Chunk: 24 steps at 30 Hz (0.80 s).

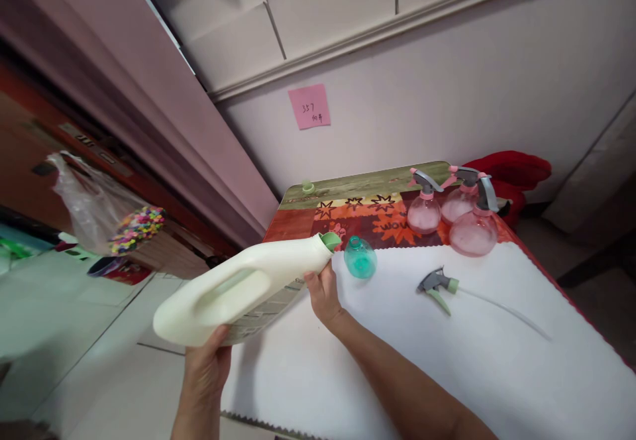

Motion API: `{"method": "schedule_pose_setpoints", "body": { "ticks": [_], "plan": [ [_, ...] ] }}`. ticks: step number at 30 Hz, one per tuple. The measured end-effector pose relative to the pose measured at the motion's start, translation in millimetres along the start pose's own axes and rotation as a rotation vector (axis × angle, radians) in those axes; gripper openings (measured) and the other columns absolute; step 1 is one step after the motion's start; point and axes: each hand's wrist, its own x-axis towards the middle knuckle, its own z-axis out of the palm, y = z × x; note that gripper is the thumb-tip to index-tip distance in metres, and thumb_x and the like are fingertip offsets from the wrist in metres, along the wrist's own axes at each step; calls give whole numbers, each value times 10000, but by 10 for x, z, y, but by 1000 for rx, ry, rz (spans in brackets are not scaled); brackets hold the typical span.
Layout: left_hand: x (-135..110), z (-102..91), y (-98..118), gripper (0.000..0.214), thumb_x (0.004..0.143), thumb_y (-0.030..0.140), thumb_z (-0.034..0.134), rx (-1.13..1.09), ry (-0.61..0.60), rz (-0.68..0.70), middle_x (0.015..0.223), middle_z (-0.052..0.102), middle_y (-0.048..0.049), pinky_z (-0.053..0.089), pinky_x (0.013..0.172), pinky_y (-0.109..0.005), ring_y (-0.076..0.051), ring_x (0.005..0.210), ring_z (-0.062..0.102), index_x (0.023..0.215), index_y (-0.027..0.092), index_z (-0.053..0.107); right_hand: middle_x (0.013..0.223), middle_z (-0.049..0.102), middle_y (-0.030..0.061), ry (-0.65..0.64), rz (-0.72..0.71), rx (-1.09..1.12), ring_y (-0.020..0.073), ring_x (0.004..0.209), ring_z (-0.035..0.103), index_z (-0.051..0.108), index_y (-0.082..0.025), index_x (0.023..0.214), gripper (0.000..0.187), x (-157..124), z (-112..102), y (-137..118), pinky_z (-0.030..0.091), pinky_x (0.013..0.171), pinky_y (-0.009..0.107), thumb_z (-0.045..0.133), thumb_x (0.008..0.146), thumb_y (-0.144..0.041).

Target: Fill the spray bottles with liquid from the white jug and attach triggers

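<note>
A large white jug (278, 254) with a built-in handle and a green pouring spout is held tilted, its mouth toward the right. My left hand (211, 357) grips it near the base from below. Around the neck end closes my right hand (325, 294), just under the spout. Close to the spout stands a small teal bottle (361, 260) without a top, with some liquid or tint visible inside. To its right lies a spray trigger head (437, 287), grey and green, with a long clear tube.
Three pink spray bottles (473, 233) stand at the table's back right. A green cap (309, 188) sits at the back left. White covering (397, 360) spreads over the table's front. A pink note (309, 107) is stuck on the wall, and a plastic bag (89, 195) hangs at left.
</note>
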Motion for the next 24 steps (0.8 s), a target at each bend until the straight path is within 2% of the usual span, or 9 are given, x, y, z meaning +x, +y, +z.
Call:
{"method": "schedule_pose_setpoints", "body": {
  "ticks": [5, 9, 14, 19, 24],
  "plan": [
    [22, 63, 11, 672, 451, 347, 913, 28, -27, -35, 1230, 712, -37, 375, 1182, -529, -358, 1356, 520, 1087, 278, 706, 1101, 732, 122, 95, 8, -99, 287, 1041, 688, 488, -192, 1379, 706, 25, -29, 16, 528, 966, 376, 515, 882, -691],
    [36, 140, 78, 704, 422, 321, 928, 46, -34, -3, 1214, 723, -30, 354, 1194, -531, -353, 1334, 541, 1091, 279, 712, 1069, 734, 106, 176, 58, -75, 277, 982, 686, 508, -205, 1370, 661, 41, -26, 66, 527, 939, 386, 469, 905, -672],
    [45, 200, 148, 691, 446, 304, 931, 49, -64, 8, 1211, 727, -37, 374, 1178, -549, -359, 1296, 571, 1101, 269, 715, 1124, 721, 125, 219, 101, 12, 295, 1120, 644, 491, -206, 1381, 722, 74, -13, 78, 503, 1002, 410, 461, 875, -720],
    [53, 201, 192, 667, 470, 250, 928, 45, -80, -3, 1195, 734, -35, 390, 1175, -503, -332, 1285, 587, 1102, 259, 718, 1199, 704, 142, 207, 140, 117, 303, 1226, 608, 461, -206, 1404, 729, 70, 2, 85, 486, 1047, 441, 492, 874, -706],
    [69, 215, 274, 658, 488, 258, 917, 79, -85, 39, 1207, 732, -36, 551, 1017, -424, -305, 1185, 645, 1117, 261, 722, 1237, 692, 140, 216, 186, 103, 299, 1255, 597, 476, -212, 1392, 715, 43, 6, 117, 509, 1031, 445, 479, 884, -714]
  ]
}}
